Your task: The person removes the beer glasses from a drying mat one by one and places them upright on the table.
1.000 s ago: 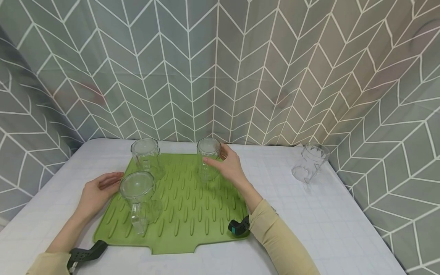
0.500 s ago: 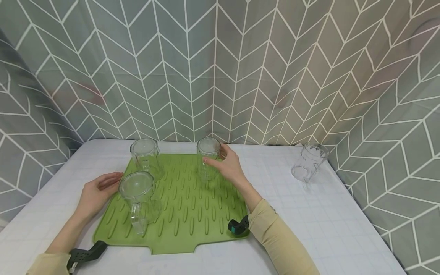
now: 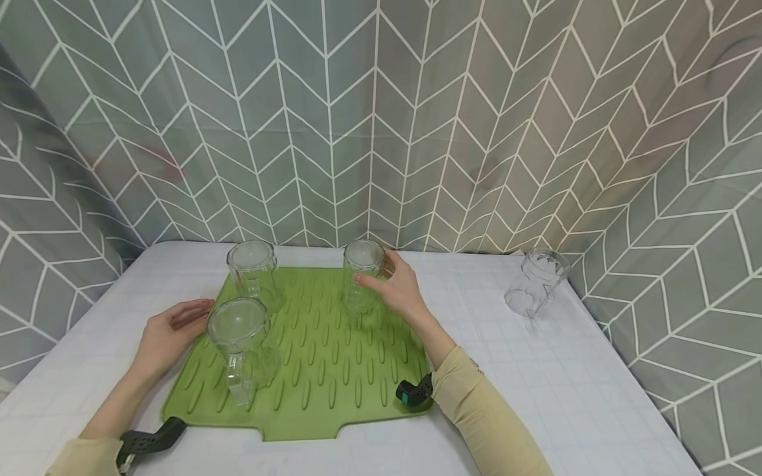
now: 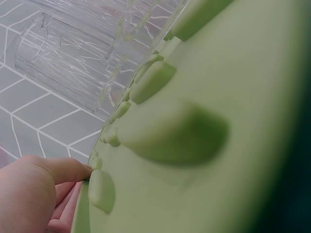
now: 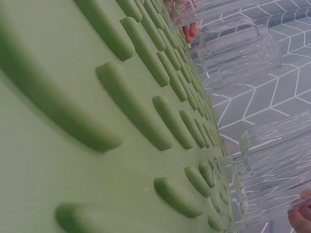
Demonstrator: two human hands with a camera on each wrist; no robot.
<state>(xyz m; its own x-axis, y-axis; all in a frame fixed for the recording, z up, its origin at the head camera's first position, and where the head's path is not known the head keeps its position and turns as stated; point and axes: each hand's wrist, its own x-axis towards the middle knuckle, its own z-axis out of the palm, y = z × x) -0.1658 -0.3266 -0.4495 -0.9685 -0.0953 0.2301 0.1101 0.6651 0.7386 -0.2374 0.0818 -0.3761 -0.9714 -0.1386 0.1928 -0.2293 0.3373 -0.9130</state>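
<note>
My right hand (image 3: pixel 395 285) grips a clear glass mug (image 3: pixel 363 291) at the back right of a green drying mat (image 3: pixel 309 396). In the right wrist view, its fingertips (image 5: pixel 302 213) press against the glass. The mug appears to stand base up, its lower end against the mat. At the mat's left edge is my left hand (image 3: pixel 172 330); in the left wrist view its thumb (image 4: pixel 68 169) presses the edge, with the other fingers partly hidden behind it. Two more mugs stand on the mat's left side, one in front (image 3: pixel 247 344) and one behind (image 3: pixel 254 274).
Farther right, on the white tablecloth (image 3: pixel 512 396), stands another clear glass (image 3: pixel 538 281) near the table's right edge. A grey curtain with white zigzag lines (image 3: pixel 357 119) closes off the back and sides. Raised ridges cover the mat.
</note>
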